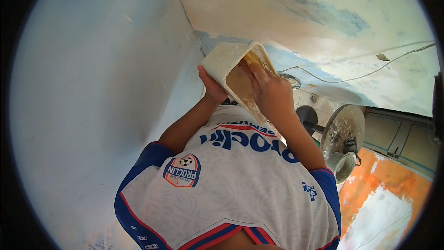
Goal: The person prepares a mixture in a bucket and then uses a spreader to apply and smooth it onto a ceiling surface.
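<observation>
An off-white rectangular tub, smeared along its rim, is held up in front of my chest. It is tilted, and its opening faces to the right and toward me. My left hand supports it from the lower left side, thumb up along the outer wall and the other fingers hidden beneath. My right hand reaches into the opening, its fingers bent around a yellow piece at the inner far wall. The exact kind of that yellow piece is unclear. A brownish-grey inner surface shows beside my fingers.
A pale blue wall stands close on my left and meets a patchy plastered wall ahead. A thin cable runs along it. To the right are a stained round disc, a bucket and an orange-and-white patched surface.
</observation>
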`<move>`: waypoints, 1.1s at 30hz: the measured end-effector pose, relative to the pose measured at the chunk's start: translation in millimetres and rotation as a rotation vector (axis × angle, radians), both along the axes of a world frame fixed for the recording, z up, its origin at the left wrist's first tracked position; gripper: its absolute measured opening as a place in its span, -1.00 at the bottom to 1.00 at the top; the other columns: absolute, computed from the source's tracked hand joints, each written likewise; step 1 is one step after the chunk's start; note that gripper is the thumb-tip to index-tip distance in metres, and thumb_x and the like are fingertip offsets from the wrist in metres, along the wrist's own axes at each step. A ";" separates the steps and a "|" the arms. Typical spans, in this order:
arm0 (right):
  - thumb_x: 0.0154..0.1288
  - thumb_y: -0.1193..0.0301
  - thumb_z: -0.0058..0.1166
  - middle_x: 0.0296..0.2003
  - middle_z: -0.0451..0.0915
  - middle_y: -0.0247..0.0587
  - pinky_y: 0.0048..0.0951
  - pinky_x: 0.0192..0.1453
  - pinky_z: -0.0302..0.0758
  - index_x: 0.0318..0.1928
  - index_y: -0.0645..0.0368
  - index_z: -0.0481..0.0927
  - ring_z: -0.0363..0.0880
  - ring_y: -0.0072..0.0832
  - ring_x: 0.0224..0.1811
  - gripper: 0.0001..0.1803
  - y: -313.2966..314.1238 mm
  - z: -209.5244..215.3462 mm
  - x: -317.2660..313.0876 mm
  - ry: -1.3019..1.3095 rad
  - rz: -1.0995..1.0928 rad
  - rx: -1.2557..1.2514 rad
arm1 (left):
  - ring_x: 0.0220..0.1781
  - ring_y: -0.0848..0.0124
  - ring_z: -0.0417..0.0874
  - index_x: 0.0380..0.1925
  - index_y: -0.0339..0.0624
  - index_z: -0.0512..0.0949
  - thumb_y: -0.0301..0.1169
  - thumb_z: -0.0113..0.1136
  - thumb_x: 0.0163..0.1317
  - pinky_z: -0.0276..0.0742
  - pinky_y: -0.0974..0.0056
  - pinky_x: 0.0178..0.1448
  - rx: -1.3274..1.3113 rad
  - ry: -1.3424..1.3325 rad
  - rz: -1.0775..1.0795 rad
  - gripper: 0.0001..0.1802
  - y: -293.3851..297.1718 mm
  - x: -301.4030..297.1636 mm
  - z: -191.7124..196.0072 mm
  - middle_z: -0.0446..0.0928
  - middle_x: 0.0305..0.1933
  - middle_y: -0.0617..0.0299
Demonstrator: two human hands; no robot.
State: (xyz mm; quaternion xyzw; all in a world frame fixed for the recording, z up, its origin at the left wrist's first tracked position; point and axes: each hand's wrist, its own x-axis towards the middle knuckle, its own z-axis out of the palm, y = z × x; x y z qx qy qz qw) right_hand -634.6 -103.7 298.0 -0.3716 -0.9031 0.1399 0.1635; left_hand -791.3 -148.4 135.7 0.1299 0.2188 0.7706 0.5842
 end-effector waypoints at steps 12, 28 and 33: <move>0.34 0.46 0.17 -0.33 0.71 0.08 -0.15 -0.35 0.61 0.00 0.17 0.60 0.70 -0.04 -0.44 -0.76 2.1 7.1 4.0 0.105 0.011 -0.083 | 0.49 0.06 0.34 0.51 0.02 0.20 0.72 -0.38 0.09 0.32 -0.12 0.51 -0.081 -0.055 -0.023 0.24 10.9 -3.2 2.3 0.25 0.52 0.03; 0.38 0.42 0.18 -0.47 0.65 0.08 -0.09 -0.41 0.57 -0.01 0.18 0.52 0.67 0.03 -0.49 -0.77 3.8 4.6 -17.3 0.211 -0.027 -0.087 | 0.50 0.18 0.34 0.49 0.03 0.23 0.71 -0.49 0.12 0.32 0.01 0.51 0.051 -0.090 -0.046 0.21 17.3 -23.9 5.7 0.29 0.49 0.14; 0.39 0.42 0.17 -0.47 0.66 0.08 -0.05 -0.39 0.56 0.06 0.15 0.49 0.66 0.07 -0.47 -0.72 4.8 1.2 -25.0 0.167 -0.007 -0.130 | 0.50 0.19 0.34 0.49 0.03 0.23 0.71 -0.50 0.12 0.32 0.02 0.51 0.022 -0.180 -0.049 0.21 15.3 -29.0 -2.8 0.29 0.49 0.14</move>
